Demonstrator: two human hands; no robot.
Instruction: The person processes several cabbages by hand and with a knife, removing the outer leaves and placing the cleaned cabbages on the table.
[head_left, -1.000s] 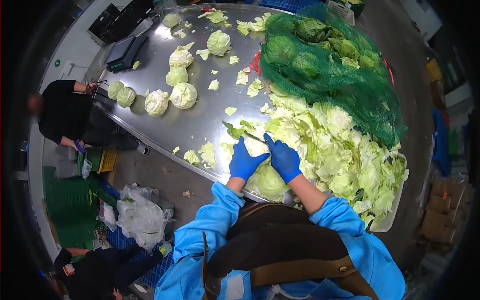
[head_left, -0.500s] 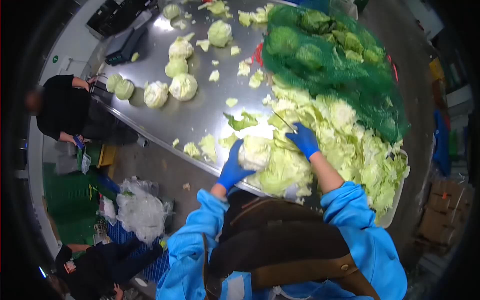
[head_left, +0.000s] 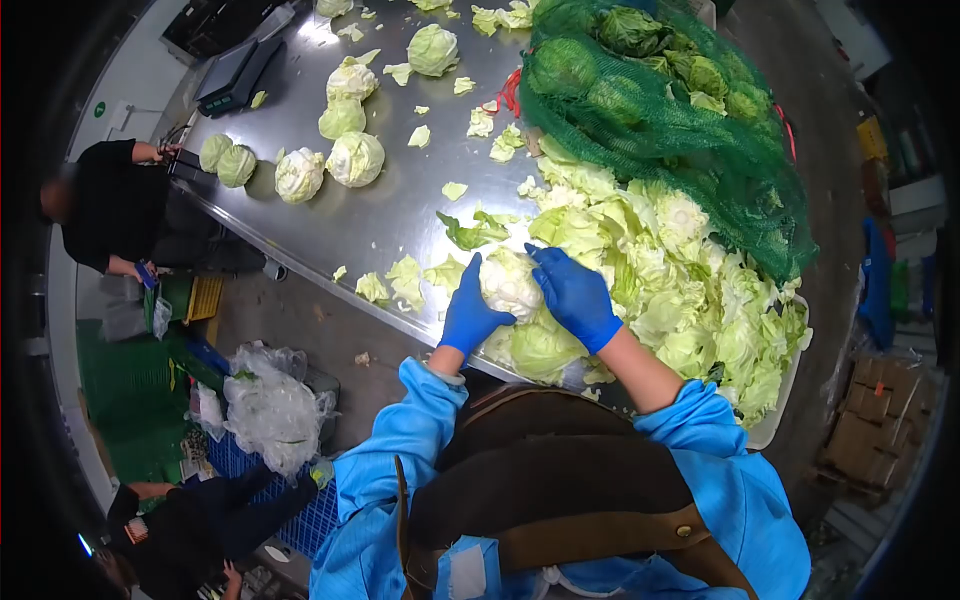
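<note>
A trimmed pale cabbage [head_left: 511, 284] is between my two blue-gloved hands, near the table's front edge. My left hand [head_left: 473, 312] cups its left side, thumb low and fingers pointing up along it. From the right, my right hand [head_left: 580, 300] presses its fingers against the cabbage. No knife blade shows now; whether one is hidden under the right hand I cannot make out. Just below lies a large light-green cabbage piece [head_left: 545, 350]. A heap of loose cabbage leaves [head_left: 690, 290] spreads to the right, and a darker leaf [head_left: 472, 232] lies beyond my left fingers.
Several cabbages, one a round head [head_left: 356, 159], stand on the metal table [head_left: 290, 225] at left. A green net bag [head_left: 660, 110] of cabbages lies back right. A scale [head_left: 228, 78] is far left. One person [head_left: 115, 205] stands at the table's left end; another [head_left: 190, 530] is lower left.
My right hand has moved left from the leaf heap onto the cabbage's right side. The thin knife blade seen at it before no longer shows. My left hand stays on the cabbage.
</note>
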